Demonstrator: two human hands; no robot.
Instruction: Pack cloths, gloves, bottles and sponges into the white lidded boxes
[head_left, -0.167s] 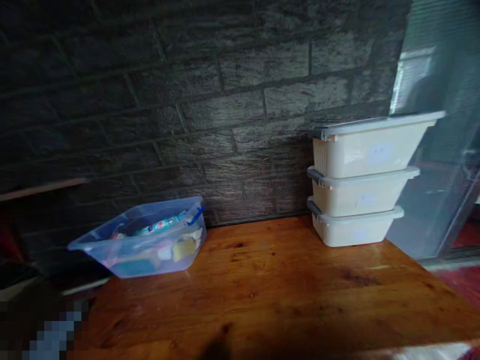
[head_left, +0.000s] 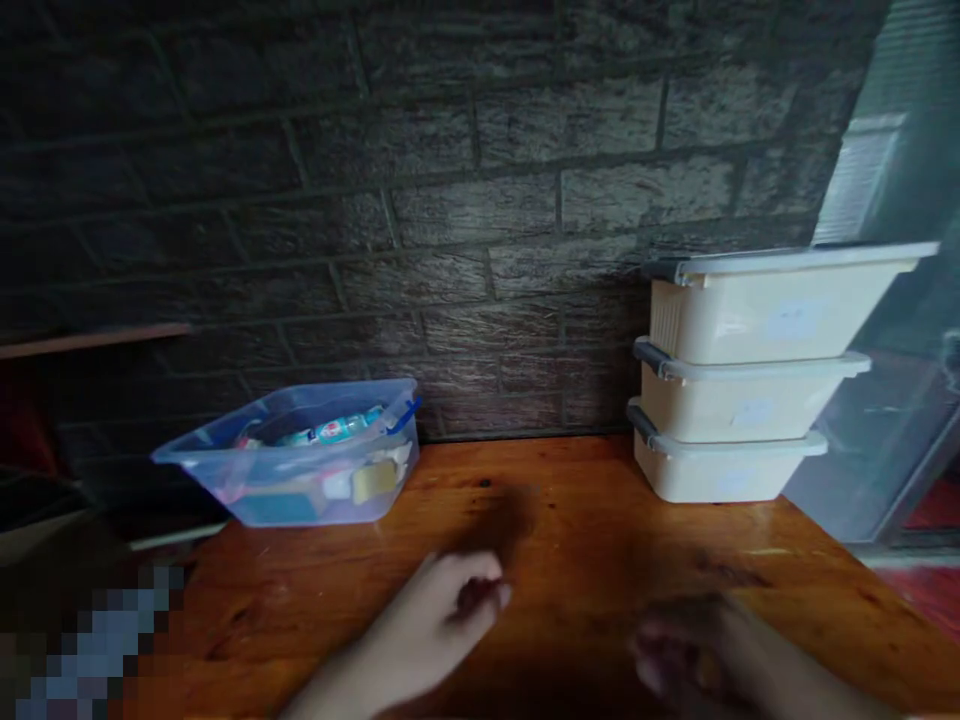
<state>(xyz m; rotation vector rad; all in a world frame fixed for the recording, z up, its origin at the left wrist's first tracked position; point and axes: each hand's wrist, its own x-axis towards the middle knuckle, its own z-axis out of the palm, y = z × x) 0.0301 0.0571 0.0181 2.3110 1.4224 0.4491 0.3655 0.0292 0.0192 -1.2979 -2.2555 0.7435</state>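
Head camera view: a dark brick wall (head_left: 480,215) fills the upper half, and a glossy wooden table (head_left: 581,490) runs from its foot toward the viewer. The table's back edge meets the wall; the left and right edges slant outward as they come nearer. At the back right, close to the right edge, three cream bins (head_left: 739,400) stand in one upright stack, each with one grey handle showing on its left side and one pale label in front. At the back left sits one translucent blue tub (head_left: 199,458), its rim jutting past the table's left edge in this view. Between tub and stack lies a wide stretch of wood, room enough for both hands. Two hands hover over the front half, well apart. The left hand (head_left: 442,612), nearer the tub, is released, loosely curled, thumb and forefinger parted. The right hand (head_left: 694,645), in front of the bins, is curled and blurred; whether it grasps anything cannot be told. Inside the tub are a turquoise item (head_left: 341,430) and a yellowish block (head_left: 373,482).
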